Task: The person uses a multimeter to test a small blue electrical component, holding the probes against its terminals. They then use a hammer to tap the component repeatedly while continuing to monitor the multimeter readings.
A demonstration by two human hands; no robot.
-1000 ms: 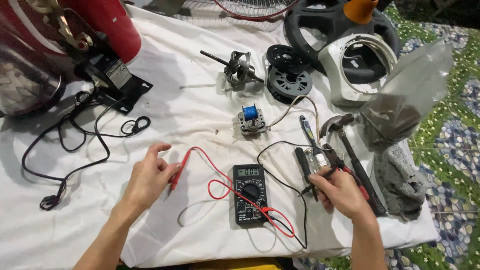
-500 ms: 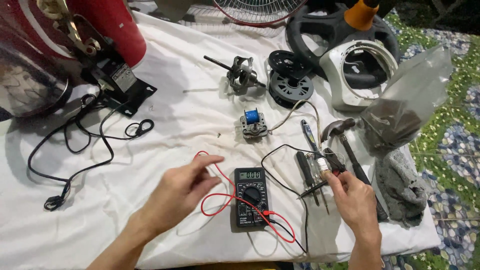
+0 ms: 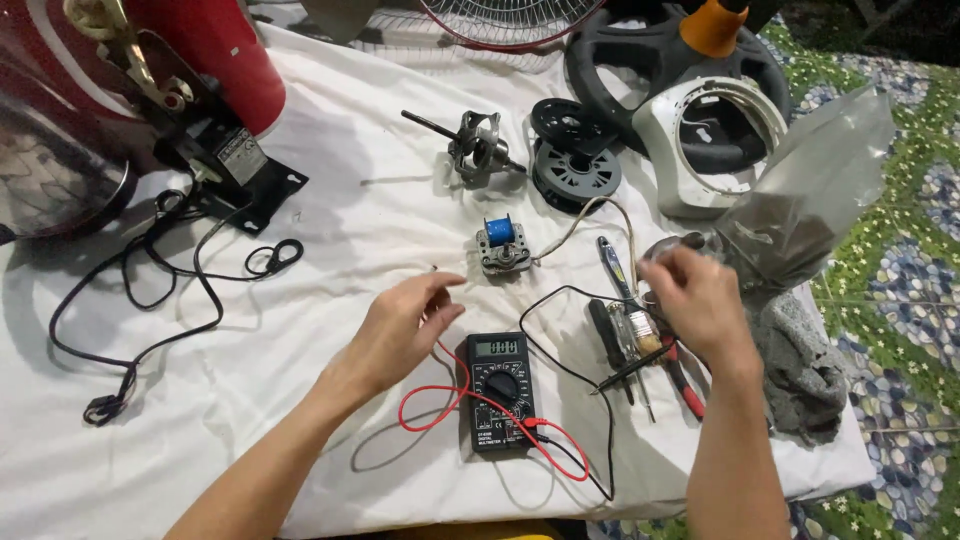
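Observation:
My left hand (image 3: 400,330) hovers over the white cloth (image 3: 330,220), fingers pinched on the red probe, whose thin tip (image 3: 432,268) pokes out toward a small motor with a blue coil (image 3: 502,245). The red lead (image 3: 430,415) loops from under my palm to the black multimeter (image 3: 500,390). My right hand (image 3: 700,300) is over the tools to the right, fingers curled down by a hammer head (image 3: 665,245); what they touch is hidden. The black probe (image 3: 630,370) lies loose on the cloth beside red-handled pliers (image 3: 685,385) and a screwdriver (image 3: 612,262).
A rotor with a shaft (image 3: 475,150), a black round fan part (image 3: 575,160) and a white ring housing (image 3: 715,150) lie at the back. A plastic bag (image 3: 810,190) and grey rag (image 3: 800,360) sit right. A red cylinder (image 3: 215,50) and black cable (image 3: 150,290) occupy the left.
My left hand has moved right and up with the red probe, toward the blue-coil motor. My right hand has let the black probe drop and risen to the hammer head.

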